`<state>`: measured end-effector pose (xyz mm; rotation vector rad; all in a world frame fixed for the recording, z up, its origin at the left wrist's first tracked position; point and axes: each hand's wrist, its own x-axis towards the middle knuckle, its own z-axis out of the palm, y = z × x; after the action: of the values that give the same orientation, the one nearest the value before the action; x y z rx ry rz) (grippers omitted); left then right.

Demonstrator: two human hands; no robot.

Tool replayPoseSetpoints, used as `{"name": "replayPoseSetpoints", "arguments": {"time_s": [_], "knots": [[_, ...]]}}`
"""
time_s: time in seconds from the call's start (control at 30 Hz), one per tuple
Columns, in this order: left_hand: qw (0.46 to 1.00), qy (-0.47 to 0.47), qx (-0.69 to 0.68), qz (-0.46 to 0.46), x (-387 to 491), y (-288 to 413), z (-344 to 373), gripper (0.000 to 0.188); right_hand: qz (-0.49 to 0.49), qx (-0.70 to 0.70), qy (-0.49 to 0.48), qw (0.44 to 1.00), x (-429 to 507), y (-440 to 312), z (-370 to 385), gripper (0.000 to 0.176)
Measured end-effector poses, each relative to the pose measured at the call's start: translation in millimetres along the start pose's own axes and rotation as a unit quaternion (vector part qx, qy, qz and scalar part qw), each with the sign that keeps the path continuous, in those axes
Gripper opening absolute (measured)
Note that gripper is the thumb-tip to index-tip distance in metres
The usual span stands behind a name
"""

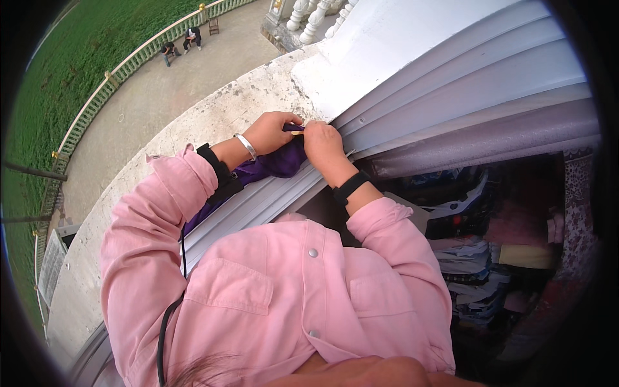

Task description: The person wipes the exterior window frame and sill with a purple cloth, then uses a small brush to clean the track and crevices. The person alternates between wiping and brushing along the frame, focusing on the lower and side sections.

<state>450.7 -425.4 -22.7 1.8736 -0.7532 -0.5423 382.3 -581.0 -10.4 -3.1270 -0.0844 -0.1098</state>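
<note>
Dark purple cloth (pixel 285 162) lies over the outer side of the window track (pixel 256 203), bunched beneath my hands. My left hand (pixel 268 133), with a silver bangle above the wrist, pinches a fold of the cloth between thumb and fingers. A small yellow strip (pixel 297 132) shows at that fold, between the two hands. Close beside it, my right hand (pixel 323 142) is curled against the same fold, its fingertips mostly hidden. Black straps go round both forearms.
A weathered concrete ledge (pixel 232 104) curves outside the window. White wall (pixel 358 63) and metal frame (pixel 449 72) rise at upper right. Stacked clothes (pixel 464 261) lie indoors at right. Far below, two people sit by a balustrade (pixel 130 58). A black cable (pixel 167 324) hangs along my left sleeve.
</note>
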Motion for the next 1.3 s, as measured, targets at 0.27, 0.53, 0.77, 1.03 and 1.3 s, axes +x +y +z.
{"name": "replayPoseSetpoints", "arguments": {"time_s": [0.27,0.53,0.77,1.03,1.3], "knots": [[0.996,-0.085,-0.021,-0.026,-21.5,-3.8,-12.6,0.033,-0.094,-0.193,0.037,0.976,-25.9,-13.0,3.0,0.012],[0.995,-0.093,-0.025,-0.015,-42.5,17.7,-26.6,0.048,-0.179,-0.105,0.163,0.965,-64.1,-23.8,-33.2,0.018],[0.991,-0.088,-0.065,-0.078,-32.9,23.2,-22.6,0.066,-0.257,-0.017,0.215,0.942,-81.6,-32.5,-45.8,0.023],[0.985,-0.135,0.029,-0.105,-48.3,7.2,-44.4,0.053,-0.191,0.188,0.284,0.92,-61.7,3.8,-45.6,0.016],[0.974,0.035,-0.185,-0.129,-65.5,24.5,-47.8,0.045,0.106,0.663,0.024,0.741,-50.8,20.7,-63.3,0.019]]}}
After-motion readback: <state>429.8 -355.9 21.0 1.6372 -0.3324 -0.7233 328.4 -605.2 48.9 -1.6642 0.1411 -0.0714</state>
